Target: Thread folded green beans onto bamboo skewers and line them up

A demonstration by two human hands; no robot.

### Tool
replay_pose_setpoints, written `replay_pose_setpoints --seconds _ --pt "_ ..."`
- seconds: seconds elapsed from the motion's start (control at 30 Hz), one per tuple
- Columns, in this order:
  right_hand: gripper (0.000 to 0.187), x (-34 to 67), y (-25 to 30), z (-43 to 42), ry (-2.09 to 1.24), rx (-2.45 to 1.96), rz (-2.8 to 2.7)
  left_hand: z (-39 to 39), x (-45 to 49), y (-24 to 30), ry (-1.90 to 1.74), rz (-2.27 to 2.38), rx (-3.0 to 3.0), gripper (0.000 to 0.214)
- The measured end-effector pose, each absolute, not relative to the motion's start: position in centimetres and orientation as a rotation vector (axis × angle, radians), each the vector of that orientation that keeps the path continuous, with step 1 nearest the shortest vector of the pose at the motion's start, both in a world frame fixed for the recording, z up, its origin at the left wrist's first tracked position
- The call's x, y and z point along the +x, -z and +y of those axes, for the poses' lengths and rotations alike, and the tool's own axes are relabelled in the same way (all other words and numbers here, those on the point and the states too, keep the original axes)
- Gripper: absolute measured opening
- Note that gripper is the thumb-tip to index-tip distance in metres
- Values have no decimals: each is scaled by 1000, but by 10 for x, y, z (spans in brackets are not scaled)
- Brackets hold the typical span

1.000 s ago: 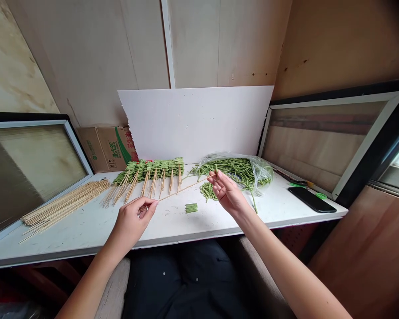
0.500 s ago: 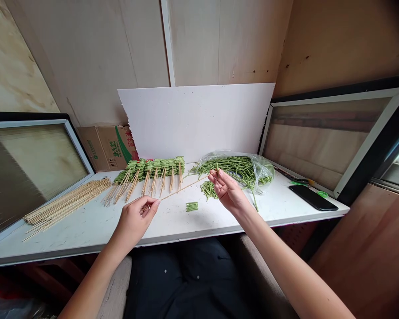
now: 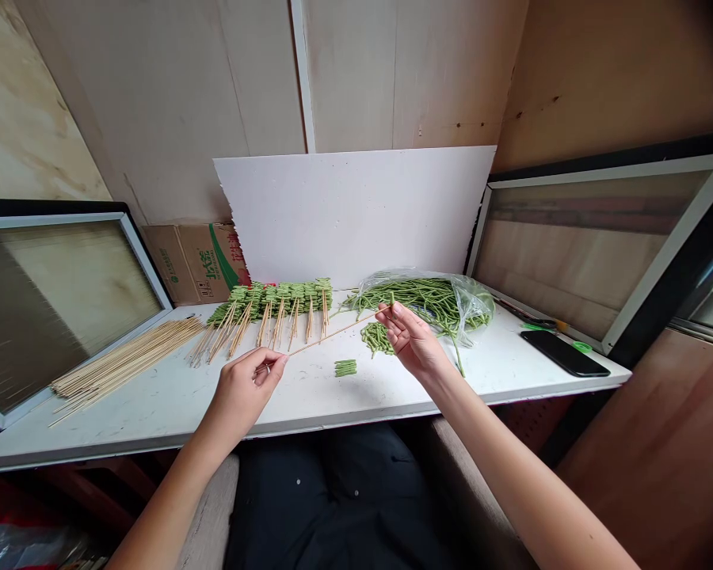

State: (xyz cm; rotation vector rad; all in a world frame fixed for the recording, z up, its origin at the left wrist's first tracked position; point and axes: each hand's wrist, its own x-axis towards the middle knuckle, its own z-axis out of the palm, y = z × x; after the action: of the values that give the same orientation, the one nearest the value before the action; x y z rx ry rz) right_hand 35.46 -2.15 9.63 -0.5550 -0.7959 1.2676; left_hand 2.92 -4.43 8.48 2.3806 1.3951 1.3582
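Note:
My left hand [image 3: 246, 388] is closed around the lower part of a thin bamboo skewer [image 3: 336, 332], which slants up to the right. At its upper end my right hand [image 3: 413, 336] pinches a short piece of green bean [image 3: 392, 298] against the skewer's tip. Whether the tip has gone into the bean I cannot tell. Below, between the hands, a small row of cut bean pieces [image 3: 345, 367] lies side by side on the white table [image 3: 309, 408]. A heap of cut bean pieces [image 3: 376, 338] sits just left of my right hand.
Loose bamboo skewers [image 3: 124, 356] are spread at the left. Behind them stand several bundles of skewered beans [image 3: 279, 297], sticks toward me. Long beans in a clear plastic bag [image 3: 472, 305] lie back right, near a black phone [image 3: 564, 353]. A white board [image 3: 356, 214] and cardboard box [image 3: 196, 261] stand behind.
The view has shifted slightly. Both hands hold nearly the same pose, with the skewer and bean piece still between them.

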Motion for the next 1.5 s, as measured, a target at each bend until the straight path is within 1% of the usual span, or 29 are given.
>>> replay_pose_setpoints --seconds 0.27,0.7,1.1,1.5 --pt "35 355 -99 -21 -1212 -564 -797 -44 27 -86 -1469 1236 2633 23" --pt "33 347 -96 -24 -1085 -615 -842 -44 26 -87 -1489 1182 2702 18" --pt "36 337 -95 -28 -1116 -603 -824 -43 24 -86 -1470 1155 2721 16" --pt "28 308 -75 -37 -1206 -656 -980 -53 37 -89 -1470 1182 2634 21"
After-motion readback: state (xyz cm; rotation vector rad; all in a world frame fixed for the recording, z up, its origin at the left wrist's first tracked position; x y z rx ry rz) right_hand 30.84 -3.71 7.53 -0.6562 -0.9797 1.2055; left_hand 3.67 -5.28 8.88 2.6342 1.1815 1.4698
